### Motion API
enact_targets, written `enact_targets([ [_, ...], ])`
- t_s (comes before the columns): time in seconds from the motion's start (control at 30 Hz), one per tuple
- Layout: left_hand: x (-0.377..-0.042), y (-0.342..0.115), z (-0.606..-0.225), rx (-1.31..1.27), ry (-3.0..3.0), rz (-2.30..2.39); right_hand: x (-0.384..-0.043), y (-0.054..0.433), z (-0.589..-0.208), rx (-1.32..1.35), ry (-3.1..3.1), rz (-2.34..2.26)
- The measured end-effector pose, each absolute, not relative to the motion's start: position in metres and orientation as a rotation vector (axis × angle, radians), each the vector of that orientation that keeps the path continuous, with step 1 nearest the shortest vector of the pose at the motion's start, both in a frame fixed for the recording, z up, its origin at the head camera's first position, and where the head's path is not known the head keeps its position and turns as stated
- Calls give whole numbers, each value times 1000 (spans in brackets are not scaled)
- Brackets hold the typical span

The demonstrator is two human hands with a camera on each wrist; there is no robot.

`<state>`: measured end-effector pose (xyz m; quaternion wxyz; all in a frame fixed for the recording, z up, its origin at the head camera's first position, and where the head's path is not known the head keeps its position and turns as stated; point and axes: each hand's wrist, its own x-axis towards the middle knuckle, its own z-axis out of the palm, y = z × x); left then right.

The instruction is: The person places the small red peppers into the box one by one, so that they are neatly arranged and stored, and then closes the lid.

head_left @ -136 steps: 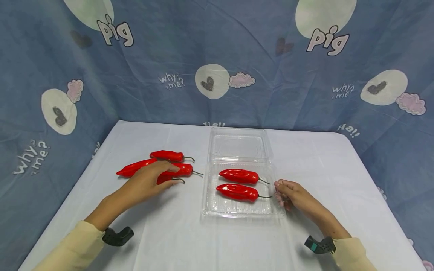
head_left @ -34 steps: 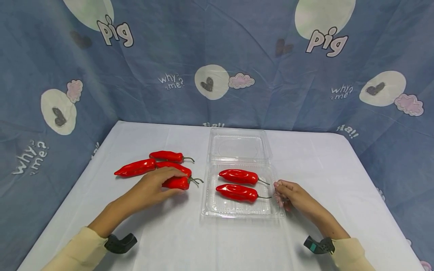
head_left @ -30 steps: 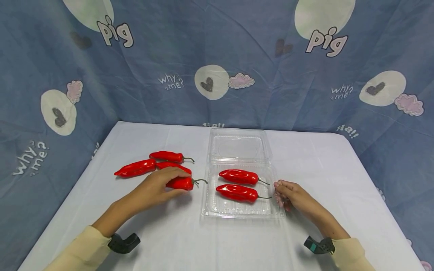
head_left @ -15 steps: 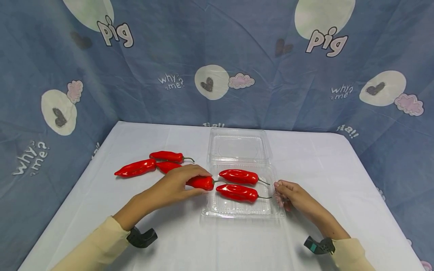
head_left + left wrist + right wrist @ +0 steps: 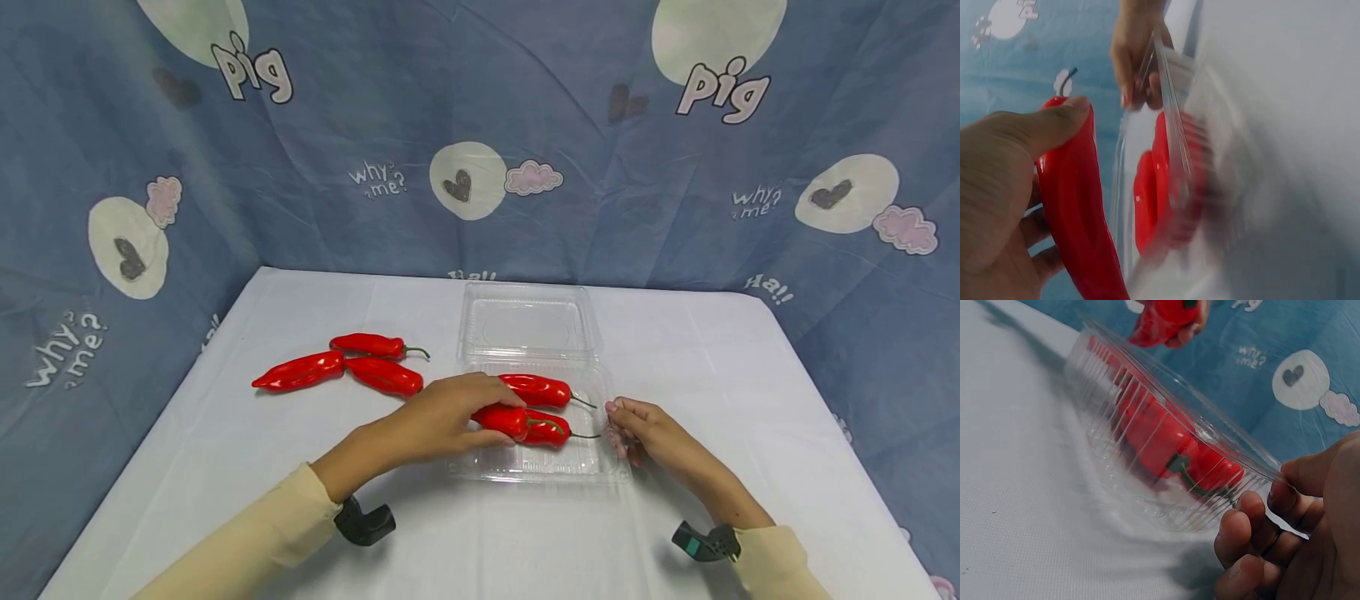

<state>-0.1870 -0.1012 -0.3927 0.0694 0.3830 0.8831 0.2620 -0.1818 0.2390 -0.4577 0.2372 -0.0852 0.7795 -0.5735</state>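
Note:
My left hand [image 5: 450, 415] grips a glossy red chili pepper [image 5: 1075, 194] and holds it over the left part of the clear plastic clamshell box [image 5: 536, 477]. In the left wrist view the thumb lies near the stem, and the pepper hangs beside the box wall. Two more red peppers lie inside the box: the far one [image 5: 536, 390] and the near one [image 5: 553, 430], both partly covered by the left hand and its pepper. My right hand [image 5: 651, 432] pinches the right rim of the box between thumb and fingers, as the right wrist view shows closely.
Three red peppers lie left of the box: one at the back [image 5: 367, 345], one leftmost [image 5: 300, 372], one nearest the box [image 5: 386, 377]. The box's lid [image 5: 528, 325] lies folded back behind it. A white cloth [image 5: 360, 550] covers the table; a blue printed curtain [image 5: 480, 242] surrounds it.
From the pile at left, my left hand has taken a pepper and carried it right, over the box. The right hand has stayed at the rim; the two boxed peppers have not moved.

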Motion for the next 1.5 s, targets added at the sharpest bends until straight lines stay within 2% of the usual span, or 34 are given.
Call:
enact_targets([
  [0.47, -186, -61, -396, 1249, 2667, 598, -182, 239, -457, -230, 2142, -1568],
  [1.5, -179, -19, -421, 1102, 2707, 301, -183, 240, -458, -221, 2147, -1558],
])
